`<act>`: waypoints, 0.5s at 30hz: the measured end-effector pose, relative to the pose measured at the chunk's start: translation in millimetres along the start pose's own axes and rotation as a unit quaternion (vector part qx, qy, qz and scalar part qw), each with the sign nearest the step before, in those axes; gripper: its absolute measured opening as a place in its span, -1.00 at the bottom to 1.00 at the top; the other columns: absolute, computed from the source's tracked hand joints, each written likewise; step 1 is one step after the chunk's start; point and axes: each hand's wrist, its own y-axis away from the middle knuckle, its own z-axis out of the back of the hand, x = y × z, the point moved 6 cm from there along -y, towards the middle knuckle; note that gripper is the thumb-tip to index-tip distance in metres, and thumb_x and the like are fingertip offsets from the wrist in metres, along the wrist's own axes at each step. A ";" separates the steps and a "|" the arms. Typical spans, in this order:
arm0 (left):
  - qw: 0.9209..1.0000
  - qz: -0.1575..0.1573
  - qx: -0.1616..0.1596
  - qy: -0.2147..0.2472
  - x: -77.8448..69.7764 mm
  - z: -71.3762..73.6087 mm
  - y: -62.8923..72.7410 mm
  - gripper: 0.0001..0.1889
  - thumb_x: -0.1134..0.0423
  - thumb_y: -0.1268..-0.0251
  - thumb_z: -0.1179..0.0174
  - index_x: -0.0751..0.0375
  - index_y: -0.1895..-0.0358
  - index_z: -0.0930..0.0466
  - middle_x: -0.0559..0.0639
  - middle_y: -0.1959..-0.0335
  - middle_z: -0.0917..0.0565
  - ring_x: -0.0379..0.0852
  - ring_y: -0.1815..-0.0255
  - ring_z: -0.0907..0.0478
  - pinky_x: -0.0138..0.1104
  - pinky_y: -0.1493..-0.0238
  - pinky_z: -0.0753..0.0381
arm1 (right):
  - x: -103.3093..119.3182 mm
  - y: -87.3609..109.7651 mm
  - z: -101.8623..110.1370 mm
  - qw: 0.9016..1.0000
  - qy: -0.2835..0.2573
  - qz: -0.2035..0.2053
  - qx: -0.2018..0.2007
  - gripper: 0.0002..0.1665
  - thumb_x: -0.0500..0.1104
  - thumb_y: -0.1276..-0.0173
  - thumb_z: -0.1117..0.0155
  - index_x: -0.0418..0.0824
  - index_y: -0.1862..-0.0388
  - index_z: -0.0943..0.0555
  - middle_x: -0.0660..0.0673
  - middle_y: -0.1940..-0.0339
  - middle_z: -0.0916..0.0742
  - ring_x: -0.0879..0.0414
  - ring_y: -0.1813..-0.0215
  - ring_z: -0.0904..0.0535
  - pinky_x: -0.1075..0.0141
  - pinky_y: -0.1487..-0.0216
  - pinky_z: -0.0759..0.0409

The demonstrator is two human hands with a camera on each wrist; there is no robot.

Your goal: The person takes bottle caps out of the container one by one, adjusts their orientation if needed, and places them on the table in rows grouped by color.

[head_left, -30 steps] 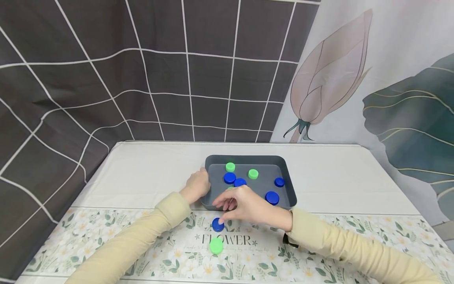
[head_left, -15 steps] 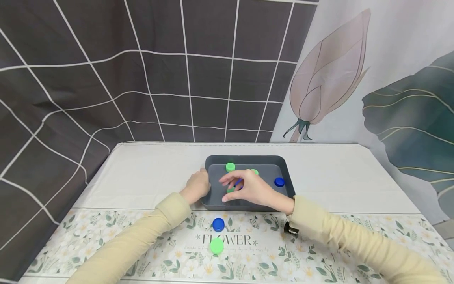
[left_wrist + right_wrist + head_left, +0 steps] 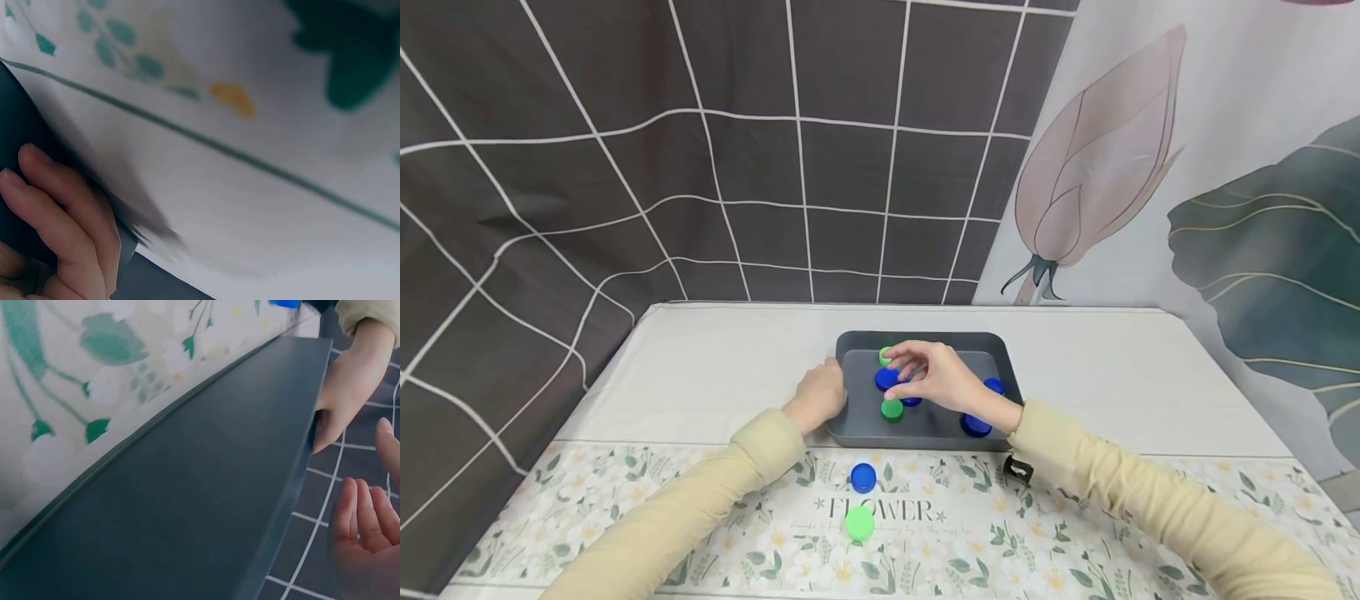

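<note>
My left hand [image 3: 820,392] grips the left wall of a dark grey tray [image 3: 940,440], its fingers [image 3: 72,219] curled over the rim in the left wrist view. Over the tray, my right hand [image 3: 946,379] hovers with thumb and fingers apart and nothing between them. Just below its thumb lies a green bottle cap [image 3: 892,410]. A blue bottle cap [image 3: 887,380] sits by the fingertips, with another green cap [image 3: 884,356] behind it. Part of the tray's contents is hidden under the right hand.
More blue caps [image 3: 976,426] lie at the tray's right side. In front of the tray, a blue cap [image 3: 863,477] and a green cap [image 3: 859,523] rest on the flowered cloth [image 3: 955,558]. A dark checked curtain [image 3: 842,167] hangs behind the table.
My right hand has left the blue cap on the cloth in front and moved up and back over the tray. The left hand stays at the tray's left wall.
</note>
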 end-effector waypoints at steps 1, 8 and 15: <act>1.000 0.000 0.000 -0.001 0.0 0.2 0.6 -0.68 0.45 -0.33 0.05 0.60 -0.08 -0.34 0.27 0.44 -0.60 -0.05 0.59 -0.56 -0.41 0.63 -0.58 | -2.3 0.0 1.0 1.000 0.001 -0.005 -0.003 -0.38 -0.22 -0.06 -0.52 -0.34 -0.12 -0.56 -0.31 0.09 -0.71 0.04 0.21 -0.66 0.37 0.20 -0.69; 1.000 -0.001 -0.005 0.001 0.4 -0.3 0.1 -0.70 0.47 -0.30 0.04 0.60 -0.04 -0.36 0.28 0.44 -0.59 -0.04 0.58 -0.56 -0.39 0.63 -0.59 | -20.6 -0.6 8.4 0.999 0.018 -0.035 -0.017 -0.33 -0.18 -0.08 -0.51 -0.34 -0.17 -0.52 -0.25 0.05 -0.71 0.06 0.20 -0.66 0.38 0.20 -0.69; 1.000 -0.003 -0.008 0.003 -0.2 0.9 1.4 -0.70 0.45 -0.32 0.04 0.60 -0.05 -0.36 0.25 0.46 -0.58 -0.06 0.59 -0.55 -0.41 0.64 -0.56 | -34.3 0.7 13.0 0.997 0.037 -0.061 -0.014 -0.32 -0.17 -0.05 -0.53 -0.34 -0.16 -0.53 -0.27 0.04 -0.71 0.00 0.16 -0.68 0.34 0.21 -0.69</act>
